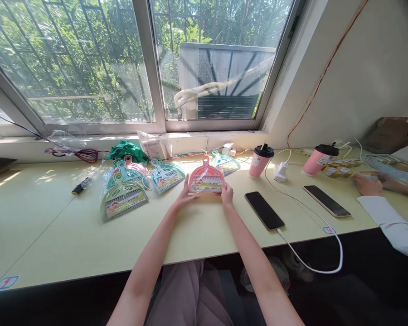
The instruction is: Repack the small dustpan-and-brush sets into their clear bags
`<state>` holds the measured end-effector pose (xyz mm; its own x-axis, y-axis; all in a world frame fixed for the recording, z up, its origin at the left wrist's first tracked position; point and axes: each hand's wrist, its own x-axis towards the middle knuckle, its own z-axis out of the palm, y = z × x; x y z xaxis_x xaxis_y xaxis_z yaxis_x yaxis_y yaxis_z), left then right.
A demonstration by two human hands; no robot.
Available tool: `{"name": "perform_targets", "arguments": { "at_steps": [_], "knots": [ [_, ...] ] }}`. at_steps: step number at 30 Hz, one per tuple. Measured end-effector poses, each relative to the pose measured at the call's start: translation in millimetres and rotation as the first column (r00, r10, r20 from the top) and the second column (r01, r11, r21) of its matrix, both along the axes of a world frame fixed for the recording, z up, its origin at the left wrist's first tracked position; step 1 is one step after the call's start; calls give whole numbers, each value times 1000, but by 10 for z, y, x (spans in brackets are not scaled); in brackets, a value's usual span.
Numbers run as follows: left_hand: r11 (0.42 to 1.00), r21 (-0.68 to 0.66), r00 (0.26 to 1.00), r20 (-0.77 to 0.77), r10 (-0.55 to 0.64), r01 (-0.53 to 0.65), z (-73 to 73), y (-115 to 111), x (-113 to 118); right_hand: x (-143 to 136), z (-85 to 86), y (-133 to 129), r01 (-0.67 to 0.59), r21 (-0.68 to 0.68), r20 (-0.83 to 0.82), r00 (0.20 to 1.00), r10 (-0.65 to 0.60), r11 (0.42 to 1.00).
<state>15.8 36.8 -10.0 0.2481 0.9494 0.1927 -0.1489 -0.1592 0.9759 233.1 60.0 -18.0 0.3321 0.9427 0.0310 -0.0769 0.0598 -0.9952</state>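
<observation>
A pink dustpan-and-brush set (206, 177) in clear wrapping, with a printed label across its front, is between my hands above the pale yellow table (204, 226). My left hand (184, 195) grips its left edge, and my right hand (226, 194) closes on the lower right corner. Left of it lies a turquoise dustpan set (167, 175). Further left, a green dustpan set (125, 198) overlaps a turquoise one and a pink one. Another light green dustpan set (226, 163) lies behind the held one, partly hidden.
Two phones (264, 210) lie on the right, one joined to a white cable (340, 253). Pink lidded cups (261, 160) stand near a white charger (280, 172). At far right is another person's hand (369, 184). A yellow-black object (81, 185), green plastic (128, 151) and coiled wires (88, 154) lie left.
</observation>
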Motion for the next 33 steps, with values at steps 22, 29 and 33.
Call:
{"name": "perform_targets", "arguments": {
  "at_steps": [22, 29, 33],
  "knots": [
    [942, -81, 945, -74, 320, -325, 133, -17, 7, -38, 52, -70, -330, -23, 196, 924, 328, 944],
    [936, -49, 935, -90, 342, -347, 43, 63, -22, -105, 39, -102, -288, -6, 251, 926, 281, 957],
    [937, -79, 938, -100, 332, -340, 44, 85, -20, -109, -6, -70, -279, -17, 225, 935, 275, 960]
  ]
}}
